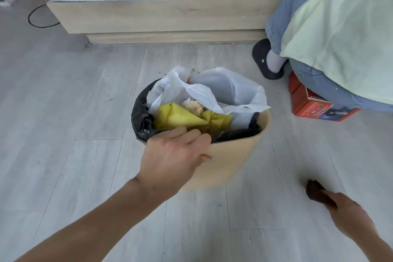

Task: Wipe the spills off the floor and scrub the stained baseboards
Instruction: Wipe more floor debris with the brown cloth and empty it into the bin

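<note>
At nine o'clock, bare grey floor point(63, 112) and a black cord point(40, 21). At centre, left hand point(176, 155) clamped over the near rim of the bin point(229, 159), probably to steady or shift it; yellow scrap point(180, 118) and white bag point(212, 91) inside. At four o'clock, right hand point(348, 212) pinching a brown wad point(316, 192), presumably a wipe for floor spills. At twelve, bed base point(159, 17), not clearly a baseboard.
</note>
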